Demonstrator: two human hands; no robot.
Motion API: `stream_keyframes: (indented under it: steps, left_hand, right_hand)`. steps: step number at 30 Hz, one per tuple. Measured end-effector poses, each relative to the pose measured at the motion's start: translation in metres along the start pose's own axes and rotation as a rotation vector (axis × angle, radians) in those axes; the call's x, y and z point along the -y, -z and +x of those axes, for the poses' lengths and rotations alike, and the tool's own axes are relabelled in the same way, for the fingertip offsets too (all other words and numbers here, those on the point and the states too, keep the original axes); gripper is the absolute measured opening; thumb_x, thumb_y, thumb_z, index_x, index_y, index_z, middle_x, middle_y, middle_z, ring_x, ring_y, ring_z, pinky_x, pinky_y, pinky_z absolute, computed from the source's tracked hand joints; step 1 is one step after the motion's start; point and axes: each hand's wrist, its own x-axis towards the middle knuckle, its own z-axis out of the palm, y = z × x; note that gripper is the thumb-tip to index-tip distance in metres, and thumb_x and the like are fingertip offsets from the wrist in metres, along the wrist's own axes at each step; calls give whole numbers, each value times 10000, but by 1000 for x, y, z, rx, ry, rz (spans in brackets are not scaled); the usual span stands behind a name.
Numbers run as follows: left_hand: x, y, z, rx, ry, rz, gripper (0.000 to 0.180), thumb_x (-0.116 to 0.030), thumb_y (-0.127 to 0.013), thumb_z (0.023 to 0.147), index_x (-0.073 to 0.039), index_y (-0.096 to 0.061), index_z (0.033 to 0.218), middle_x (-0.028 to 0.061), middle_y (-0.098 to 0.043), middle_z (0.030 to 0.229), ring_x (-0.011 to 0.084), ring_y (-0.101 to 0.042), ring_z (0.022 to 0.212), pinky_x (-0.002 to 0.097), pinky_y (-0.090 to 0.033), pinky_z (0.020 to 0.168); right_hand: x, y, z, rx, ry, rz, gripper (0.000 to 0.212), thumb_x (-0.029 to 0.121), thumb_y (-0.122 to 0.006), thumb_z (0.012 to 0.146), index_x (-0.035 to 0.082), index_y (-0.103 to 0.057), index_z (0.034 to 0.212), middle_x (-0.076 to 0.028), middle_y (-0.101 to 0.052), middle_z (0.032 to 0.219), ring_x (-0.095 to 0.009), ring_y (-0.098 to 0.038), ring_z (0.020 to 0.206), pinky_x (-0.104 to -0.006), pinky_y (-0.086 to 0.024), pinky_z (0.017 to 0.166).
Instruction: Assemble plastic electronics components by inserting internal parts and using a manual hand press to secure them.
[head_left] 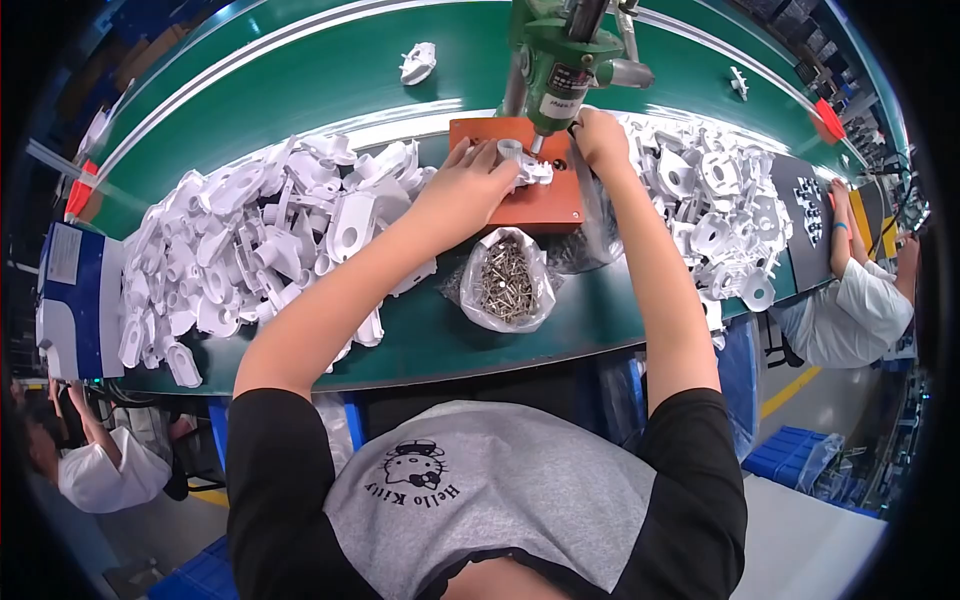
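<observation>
My left hand point(468, 188) holds a white plastic part point(535, 172) down on the orange plate point(545, 208), its fingers pressed against the part's round collar. The tip of a green bench press point(562, 85) points down right over that part. Just right of the press, my right hand point(603, 142) is closed, with something dark showing at its fingers; what it grips is mostly hidden. In front of the plate stands an open clear plastic bag point(541, 300) filled with small metal screws or pins point(508, 280).
Heaps of white plastic parts lie left point(230, 235) and right point(715, 190) on the green table. Behind the press runs a green belt point(330, 75) carrying a single white part point(418, 63). Other people work at far left point(112, 470) and far right point(850, 300). A blue-white box point(85, 300) stands left.
</observation>
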Motion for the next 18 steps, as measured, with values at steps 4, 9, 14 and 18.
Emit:
stream_keyframes:
  steps: [4, 9, 14, 18]
  left_hand:
    - [1, 1, -1, -63, -20, 26, 191, -128, -534, 857, -10, -492, 1000, 269, -533, 1140, 425, -548, 1051, 505, -359, 1016]
    - [-4, 1, -1, -88, -20, 20, 206, -79, -529, 826, -6, -492, 1015, 262, -549, 1115, 414, -543, 1049, 507, -368, 999]
    - [-3, -11, -1, -101, -24, 165, 276, -14, -516, 765, -13, -493, 1040, 265, -532, 1114, 417, -538, 1058, 505, -377, 982]
    - [-5, -11, -2, -54, 15, 169, 125, -87, -524, 851, -12, -488, 944, 290, -514, 1141, 450, -526, 1053, 484, -395, 1002]
  right_hand:
    - [4, 17, -11, 6, 35, 40, 200, 208, -599, 755, 32, -631, 845, -202, -637, 858, -367, -614, 811, -428, -487, 712]
    - [3, 43, -28, -27, 84, 271, 159, 147, -623, 731, 13, -608, 815, -204, -635, 896, -360, -624, 829, -417, -492, 715]
    - [9, 60, -51, 234, 71, 888, 212, 181, -677, 769, 4, -626, 874, -87, -612, 860, -209, -589, 886, -324, -452, 809]
    - [20, 69, -61, 434, 102, 867, 269, 191, -623, 856, -15, -605, 1029, -45, -555, 1102, -139, -526, 984, -272, -391, 893]
